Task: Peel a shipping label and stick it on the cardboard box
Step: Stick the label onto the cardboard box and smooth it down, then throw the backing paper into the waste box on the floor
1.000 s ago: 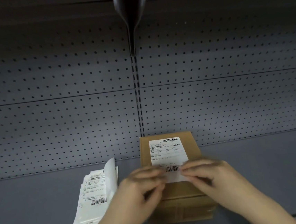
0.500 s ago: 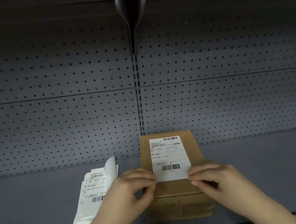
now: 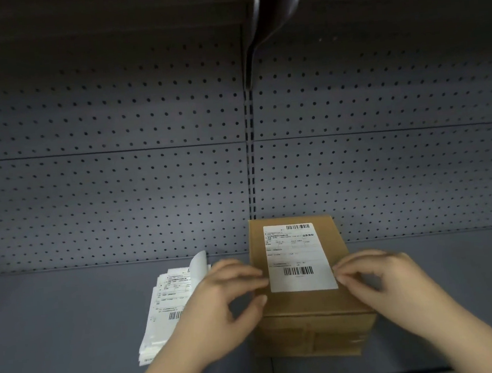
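A brown cardboard box (image 3: 312, 324) stands on the grey shelf, its long side running away from me. A white shipping label (image 3: 298, 256) with two barcodes lies flat on its top face. My left hand (image 3: 220, 306) rests at the box's left edge, fingertips touching the label's lower left side and thumb on the box top below it. My right hand (image 3: 386, 281) sits at the right edge, fingertips touching the label's lower right corner. Neither hand grips anything.
A stack of label sheets (image 3: 168, 308) lies left of the box, partly under my left wrist, with one backing sheet curled up at its far end. A perforated grey back panel (image 3: 119, 198) rises behind. A dark bracket (image 3: 270, 9) hangs above.
The label's near end, lifted and pinched a second ago, now lies flat on the box. Both hands have slid outward from the middle to the label's side edges.
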### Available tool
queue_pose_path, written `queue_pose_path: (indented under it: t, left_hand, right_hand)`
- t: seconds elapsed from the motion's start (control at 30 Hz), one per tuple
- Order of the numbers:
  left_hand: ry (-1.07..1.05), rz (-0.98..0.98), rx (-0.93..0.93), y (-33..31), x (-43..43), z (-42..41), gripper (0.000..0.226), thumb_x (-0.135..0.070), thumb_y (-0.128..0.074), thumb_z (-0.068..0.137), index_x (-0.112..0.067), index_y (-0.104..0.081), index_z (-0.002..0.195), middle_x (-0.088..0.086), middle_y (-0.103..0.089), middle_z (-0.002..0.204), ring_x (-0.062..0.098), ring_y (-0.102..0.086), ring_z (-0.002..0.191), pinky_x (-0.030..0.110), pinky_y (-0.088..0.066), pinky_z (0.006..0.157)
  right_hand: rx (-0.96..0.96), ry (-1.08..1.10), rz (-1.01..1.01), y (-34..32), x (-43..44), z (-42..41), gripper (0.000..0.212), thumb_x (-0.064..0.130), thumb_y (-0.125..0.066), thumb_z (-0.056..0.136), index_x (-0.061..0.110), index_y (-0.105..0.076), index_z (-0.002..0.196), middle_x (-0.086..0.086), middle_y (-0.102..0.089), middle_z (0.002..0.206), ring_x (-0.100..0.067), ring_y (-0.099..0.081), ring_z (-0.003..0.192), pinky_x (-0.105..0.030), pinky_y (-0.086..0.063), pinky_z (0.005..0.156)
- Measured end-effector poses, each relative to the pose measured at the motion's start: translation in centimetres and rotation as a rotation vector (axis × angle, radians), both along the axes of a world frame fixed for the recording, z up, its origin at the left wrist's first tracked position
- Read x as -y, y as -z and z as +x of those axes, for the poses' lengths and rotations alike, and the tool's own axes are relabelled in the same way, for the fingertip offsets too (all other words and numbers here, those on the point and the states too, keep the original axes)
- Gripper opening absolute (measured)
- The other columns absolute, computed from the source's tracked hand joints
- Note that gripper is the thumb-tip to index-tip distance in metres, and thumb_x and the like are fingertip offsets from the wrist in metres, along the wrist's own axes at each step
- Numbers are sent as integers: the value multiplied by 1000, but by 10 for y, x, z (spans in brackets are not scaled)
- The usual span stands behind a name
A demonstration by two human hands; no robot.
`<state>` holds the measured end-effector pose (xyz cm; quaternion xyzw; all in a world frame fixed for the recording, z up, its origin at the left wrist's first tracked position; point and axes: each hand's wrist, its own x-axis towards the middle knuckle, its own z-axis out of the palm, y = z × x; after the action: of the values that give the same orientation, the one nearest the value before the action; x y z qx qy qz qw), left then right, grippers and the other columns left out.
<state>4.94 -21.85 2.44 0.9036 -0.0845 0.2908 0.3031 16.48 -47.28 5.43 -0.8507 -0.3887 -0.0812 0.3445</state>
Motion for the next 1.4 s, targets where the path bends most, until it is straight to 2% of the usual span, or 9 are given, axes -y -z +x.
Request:
queue_pose_path:
  t: [0.13, 0.27, 0.4, 0.47, 0.8, 1.0, 1.1, 1.3, 1.4]
  left_hand:
    - [-90, 4, 2, -23, -21, -9, 26, -32, -60, 81, -30, -72, 104, -18, -66, 104, 0, -51, 106, 9, -35, 92]
    - [-218, -29, -28, -34, -60, -21, 32, -10, -67, 82, -31, -70, 106, -19, -64, 107, 1, -53, 109, 9, -36, 94]
    - [-309, -14, -97, -42, -102, -36, 39, -10, -68, 81, -31, -67, 114, -21, -60, 114, 5, -50, 116, 27, -38, 102]
    - [-327, -28, -129, -43, -117, -40, 38, -13, -67, 82, -30, -65, 116, -18, -60, 117, 6, -49, 118, 30, -39, 103]
    - [-296, -110, -331, 10, -144, -30, 41, -14, -59, 84, -30, -61, 122, -10, -61, 126, 7, -51, 120, 28, -41, 103]
    - [-302, -128, -382, 41, -145, -27, 43, -10, -55, 85, -30, -61, 122, -10, -59, 128, 8, -45, 123, 17, -36, 98]
    - [-331, -104, -399, 48, -148, -25, 44, -11, -53, 84, -29, -60, 124, -9, -58, 130, 9, -45, 125, 21, -39, 100]
    - [-402, -91, -322, 45, -148, -14, 37, -18, -55, 88, -32, -59, 123, -11, -60, 125, 7, -50, 115, 10, -35, 84]
    - [-395, -95, -316, 38, -148, -8, 37, -19, -54, 89, -31, -58, 125, -9, -59, 127, 7, -48, 119, 15, -39, 90]
  right_hand:
    - [85, 30, 106, -25, -46, -14, 15, 19, -72, 80, 29, -75, 90, 21, -69, 99, 6, -61, 97, -6, -43, 87]
    - [47, -50, 70, -48, -100, -39, 25, 28, -65, 87, 34, -66, 111, 25, -59, 110, 8, -51, 101, 1, -34, 86]
    - [-53, -146, 59, -48, -159, -62, 39, 31, -63, 88, 38, -54, 125, 18, -58, 121, 2, -52, 110, -23, -47, 93]
    - [-68, -147, 18, -40, -186, -69, 43, 31, -63, 88, 37, -50, 128, 16, -57, 126, -1, -52, 112, -25, -46, 92]
    - [-185, 80, -130, 46, -261, -72, 47, 23, -62, 88, 22, -47, 133, 0, -52, 135, -18, -47, 124, -30, -44, 97]
    - [-285, 211, -392, 84, -267, -64, 58, 36, -64, 84, 25, -37, 135, -2, -42, 136, -25, -38, 127, -39, -43, 101]
    - [-294, 203, -402, 91, -270, -64, 54, 35, -59, 87, 28, -36, 135, 0, -40, 136, -22, -39, 125, -37, -45, 98]
    - [-257, 192, -350, 87, -266, -58, 54, 20, -53, 90, 31, -31, 139, 2, -40, 136, -17, -44, 121, -33, -48, 94]
    - [-243, 182, -309, 79, -261, -58, 52, 15, -48, 91, 29, -33, 139, 0, -41, 135, -17, -46, 118, -32, -48, 94]
